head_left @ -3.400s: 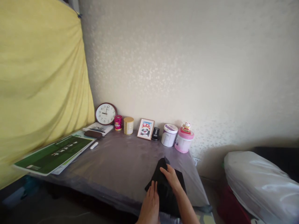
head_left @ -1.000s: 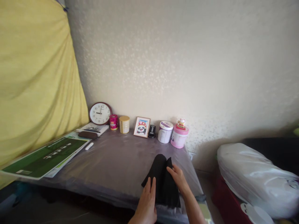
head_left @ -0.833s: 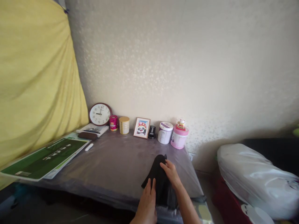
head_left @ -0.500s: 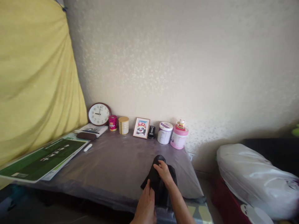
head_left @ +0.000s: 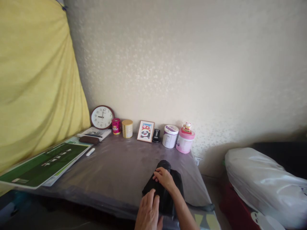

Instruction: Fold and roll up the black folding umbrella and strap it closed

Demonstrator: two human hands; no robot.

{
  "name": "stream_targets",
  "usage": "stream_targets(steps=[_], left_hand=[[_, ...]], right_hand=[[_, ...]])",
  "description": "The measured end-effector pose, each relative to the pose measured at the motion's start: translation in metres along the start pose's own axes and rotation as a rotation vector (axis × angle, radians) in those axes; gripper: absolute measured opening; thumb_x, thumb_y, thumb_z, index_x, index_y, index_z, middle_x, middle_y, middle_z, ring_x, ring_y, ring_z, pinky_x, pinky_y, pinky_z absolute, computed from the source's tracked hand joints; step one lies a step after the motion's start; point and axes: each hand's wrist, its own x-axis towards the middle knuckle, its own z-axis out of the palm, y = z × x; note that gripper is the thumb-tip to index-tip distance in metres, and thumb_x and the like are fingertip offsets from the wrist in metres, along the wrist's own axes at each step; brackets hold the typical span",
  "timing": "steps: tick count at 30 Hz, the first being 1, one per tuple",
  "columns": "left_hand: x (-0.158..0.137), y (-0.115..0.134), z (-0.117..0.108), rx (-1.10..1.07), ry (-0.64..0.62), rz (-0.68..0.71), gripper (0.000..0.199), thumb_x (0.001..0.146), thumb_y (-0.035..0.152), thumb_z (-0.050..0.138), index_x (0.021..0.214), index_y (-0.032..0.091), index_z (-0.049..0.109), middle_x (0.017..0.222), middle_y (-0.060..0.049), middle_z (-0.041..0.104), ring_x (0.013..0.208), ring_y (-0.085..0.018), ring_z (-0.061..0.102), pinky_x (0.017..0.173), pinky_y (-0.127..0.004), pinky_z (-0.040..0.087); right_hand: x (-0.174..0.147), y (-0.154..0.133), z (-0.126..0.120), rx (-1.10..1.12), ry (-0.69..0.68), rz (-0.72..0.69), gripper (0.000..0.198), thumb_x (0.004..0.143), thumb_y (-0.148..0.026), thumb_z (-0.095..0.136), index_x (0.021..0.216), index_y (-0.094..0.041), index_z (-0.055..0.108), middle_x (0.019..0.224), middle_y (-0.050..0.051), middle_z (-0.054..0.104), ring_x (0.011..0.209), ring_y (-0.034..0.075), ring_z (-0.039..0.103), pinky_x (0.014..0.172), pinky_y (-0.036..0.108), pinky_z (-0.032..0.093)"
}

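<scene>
A black, soft-looking item (head_left: 165,201) with a rounded far end lies near the front right edge of the grey-covered table (head_left: 115,169). Its exact kind does not show. My right hand (head_left: 164,178) rests over its upper part, fingers curled in and seemingly gripping the dark material. On its near left side is my left hand (head_left: 148,207), with fingers stretched out towards the black item and nothing visible in them. The palms of both hands are hidden.
Along the wall stand a clock (head_left: 102,117), a pink can (head_left: 116,126), a yellow-lidded can (head_left: 127,129), a panda picture frame (head_left: 145,131) and two tubs, one topped by a cat figurine (head_left: 186,127). Green boards (head_left: 45,163) lie left. A white bag (head_left: 261,182) sits right of the table.
My right hand has slid slightly left and down over the black item, its fingers more curled. My left hand has drawn back a little, its fingers more spread. The black item's sides look wider.
</scene>
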Motion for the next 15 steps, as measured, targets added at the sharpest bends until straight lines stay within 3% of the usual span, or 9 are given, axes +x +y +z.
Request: stream_targets(steps=[3, 6, 10, 13, 15], left_hand=[[0.010, 0.005, 0.007, -0.044, -0.017, 0.081, 0.070, 0.070, 0.025, 0.048, 0.137, 0.011, 0.031, 0.145, -0.013, 0.019, 0.134, -0.030, 0.017, 0.111, -0.042, 0.014], [0.020, 0.004, 0.021, -0.031, 0.001, 0.076, 0.075, 0.071, 0.016, 0.045, 0.141, 0.014, 0.019, 0.147, -0.011, 0.007, 0.136, -0.028, 0.007, 0.111, -0.043, 0.013], [0.026, 0.005, 0.027, 0.016, -0.041, 0.011, 0.082, 0.062, 0.004, 0.044, 0.140, 0.014, 0.021, 0.146, -0.012, 0.008, 0.135, -0.031, 0.007, 0.110, -0.045, 0.018], [0.025, 0.012, 0.018, 0.036, -0.091, -0.041, 0.086, 0.056, -0.003, 0.043, 0.139, 0.010, 0.023, 0.145, -0.014, 0.010, 0.134, -0.031, 0.011, 0.110, -0.041, 0.021], [0.024, 0.017, 0.012, 0.034, -0.098, -0.050, 0.081, 0.060, -0.004, 0.040, 0.138, 0.008, 0.024, 0.145, -0.013, 0.012, 0.134, -0.029, 0.014, 0.110, -0.039, 0.022]], right_hand=[[-0.003, -0.003, 0.000, -0.056, 0.005, -0.034, 0.016, 0.078, -0.025, 0.045, 0.085, -0.015, 0.056, 0.073, 0.001, 0.067, 0.059, 0.010, 0.059, 0.060, 0.021, 0.041], [-0.007, -0.004, 0.000, -0.097, 0.005, -0.061, 0.018, 0.079, -0.023, 0.044, 0.088, -0.016, 0.057, 0.074, 0.000, 0.067, 0.061, 0.011, 0.060, 0.061, 0.021, 0.041], [-0.019, -0.005, 0.000, -0.144, 0.038, -0.128, 0.021, 0.080, -0.023, 0.044, 0.092, -0.019, 0.061, 0.076, -0.001, 0.067, 0.073, 0.013, 0.061, 0.067, 0.023, 0.042], [-0.033, -0.002, -0.001, -0.143, 0.074, -0.284, 0.024, 0.085, -0.029, 0.044, 0.094, -0.021, 0.065, 0.086, 0.002, 0.066, 0.083, 0.014, 0.060, 0.077, 0.024, 0.043], [-0.040, 0.002, -0.002, -0.140, 0.096, -0.416, 0.027, 0.088, -0.033, 0.042, 0.092, -0.021, 0.067, 0.092, 0.004, 0.065, 0.096, 0.016, 0.056, 0.086, 0.026, 0.041]])
